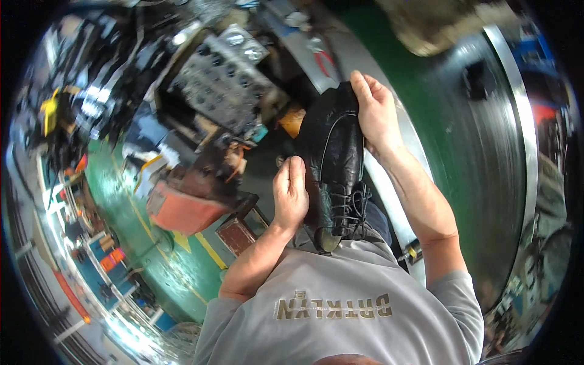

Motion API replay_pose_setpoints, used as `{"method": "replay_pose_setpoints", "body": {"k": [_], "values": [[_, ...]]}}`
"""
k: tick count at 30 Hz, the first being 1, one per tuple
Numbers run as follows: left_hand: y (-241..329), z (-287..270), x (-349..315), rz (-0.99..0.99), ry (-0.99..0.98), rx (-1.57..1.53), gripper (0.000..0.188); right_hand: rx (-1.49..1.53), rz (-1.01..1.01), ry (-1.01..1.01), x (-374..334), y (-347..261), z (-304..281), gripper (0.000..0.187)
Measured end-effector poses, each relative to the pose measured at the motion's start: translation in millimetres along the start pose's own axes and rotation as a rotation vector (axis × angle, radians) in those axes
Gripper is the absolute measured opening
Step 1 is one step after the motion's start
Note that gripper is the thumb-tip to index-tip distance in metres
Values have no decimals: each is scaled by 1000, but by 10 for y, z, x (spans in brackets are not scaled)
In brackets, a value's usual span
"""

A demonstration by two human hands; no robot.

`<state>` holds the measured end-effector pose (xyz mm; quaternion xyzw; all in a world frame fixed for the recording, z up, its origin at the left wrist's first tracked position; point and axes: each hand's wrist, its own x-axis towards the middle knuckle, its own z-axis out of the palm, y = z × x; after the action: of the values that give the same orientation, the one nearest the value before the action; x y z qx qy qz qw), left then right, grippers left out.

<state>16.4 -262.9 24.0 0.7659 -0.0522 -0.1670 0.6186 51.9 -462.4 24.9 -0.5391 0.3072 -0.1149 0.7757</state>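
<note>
A black leather lace-up shoe is held in front of my chest, its toe end pointing away from me and its heel end close to my shirt. Its black laces show on the near part. My right hand grips the far right edge near the toe, thumb on top and the other fingers partly hidden. Lower down, my left hand is closed against the left side, with its fingertips mostly out of sight.
Beyond the shoe, red-handled pliers lie on a metal ledge. A grey machine panel with knobs is at far left, above an orange-red machine part. On the right runs a green surface with a metal rim.
</note>
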Motion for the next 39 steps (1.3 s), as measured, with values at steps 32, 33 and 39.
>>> {"method": "replay_pose_setpoints", "body": {"k": [32, 33, 39], "values": [[510, -4266, 1946, 40, 677, -899, 31, 413, 312, -655, 306, 360, 5147, 17], [481, -4303, 2002, 42, 671, -883, 31, 433, 326, -664, 311, 331, 5207, 17], [389, -4399, 2202, 56, 666, -862, 34, 414, 317, -629, 471, 500, 5327, 18]]}}
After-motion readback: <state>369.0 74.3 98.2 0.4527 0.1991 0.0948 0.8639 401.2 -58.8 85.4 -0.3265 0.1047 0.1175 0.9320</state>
